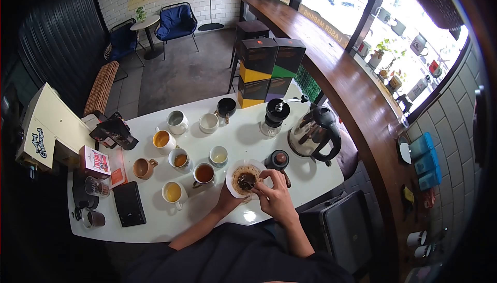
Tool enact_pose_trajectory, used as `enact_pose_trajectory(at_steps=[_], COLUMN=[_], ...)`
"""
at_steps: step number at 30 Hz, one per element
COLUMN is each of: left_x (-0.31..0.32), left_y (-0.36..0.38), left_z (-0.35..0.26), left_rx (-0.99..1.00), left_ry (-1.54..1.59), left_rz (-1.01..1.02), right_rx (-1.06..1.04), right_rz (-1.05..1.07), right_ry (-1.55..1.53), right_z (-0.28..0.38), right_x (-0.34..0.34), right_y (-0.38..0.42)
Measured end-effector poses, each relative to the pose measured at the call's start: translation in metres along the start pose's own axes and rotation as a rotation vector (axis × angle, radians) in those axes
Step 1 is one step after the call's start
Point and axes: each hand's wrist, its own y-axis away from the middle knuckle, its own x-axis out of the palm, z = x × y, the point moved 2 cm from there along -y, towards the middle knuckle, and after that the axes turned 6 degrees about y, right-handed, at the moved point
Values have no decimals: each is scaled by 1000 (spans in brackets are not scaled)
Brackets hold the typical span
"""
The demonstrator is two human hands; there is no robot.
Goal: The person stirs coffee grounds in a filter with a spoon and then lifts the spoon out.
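Observation:
Near the table's front edge, a white coffee dripper (231,178) holds a paper filter with dark wet coffee grounds (243,181) inside. My left hand (228,200) is wrapped around the dripper's lower left side. Over its right rim, the fingers of my right hand (275,196) are closed in a pinch on a small spoon (251,183), whose tip reaches into the grounds. Just left of the dripper stands a cup of reddish-brown liquid (204,173). A dark round tamper-like object (278,161) with a brown handle lies beyond my right hand.
Several cups and mugs, among them a brown mug (143,168), stand left of centre. A hand coffee grinder (275,113) and an electric kettle (313,134) are at the back right, with stacked boxes (269,70) behind. A black scale (130,204) lies at left.

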Motion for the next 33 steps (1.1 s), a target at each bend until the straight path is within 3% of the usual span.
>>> enact_pose_trajectory(at_steps=[14, 33], left_x=[0, -1], left_y=[1, 2], left_z=[10, 12], left_rx=[1, -2], left_ry=[3, 42], left_rz=[-18, -6], right_rx=[4, 23], right_rz=[-133, -43], right_ry=[80, -40], right_z=[-1, 6], right_x=[-2, -9], right_y=[1, -1])
